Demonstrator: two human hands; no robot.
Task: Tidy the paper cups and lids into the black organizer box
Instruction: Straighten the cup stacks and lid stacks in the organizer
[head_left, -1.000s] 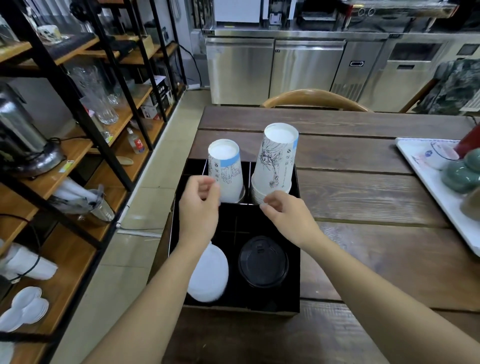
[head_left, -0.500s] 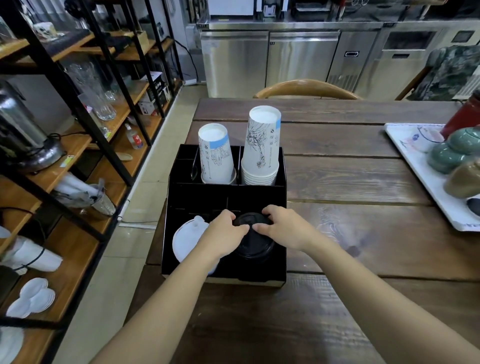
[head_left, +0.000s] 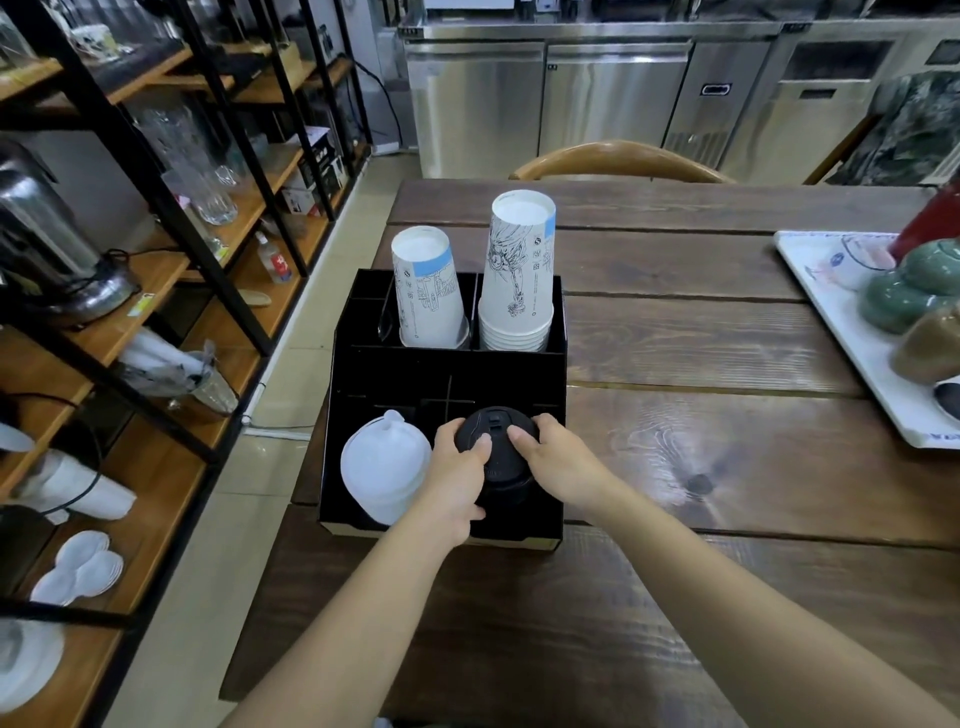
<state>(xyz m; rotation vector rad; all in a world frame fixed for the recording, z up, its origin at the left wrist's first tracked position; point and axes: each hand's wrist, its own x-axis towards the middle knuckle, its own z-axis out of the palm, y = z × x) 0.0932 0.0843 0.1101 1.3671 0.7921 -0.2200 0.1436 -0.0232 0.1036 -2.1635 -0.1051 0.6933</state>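
Note:
The black organizer box (head_left: 452, 374) stands at the left edge of the wooden table. Two upside-down stacks of printed paper cups fill its back compartments: a shorter stack (head_left: 428, 288) on the left, a taller stack (head_left: 517, 270) on the right. White lids (head_left: 382, 465) lean in the front left compartment. A stack of black lids (head_left: 496, 441) sits in the front right compartment. My left hand (head_left: 457, 475) and my right hand (head_left: 558, 460) both grip the black lids from either side, fingers on top.
A white tray (head_left: 841, 338) with green and brown pottery sits at the table's right edge. A wooden chair back (head_left: 618, 158) stands beyond the table. Black-framed wooden shelves (head_left: 156, 249) with glasses and a metal urn line the left, across a narrow floor gap.
Both hands came down from the cup stacks at the back of the box to the black lids at the front and closed on them.

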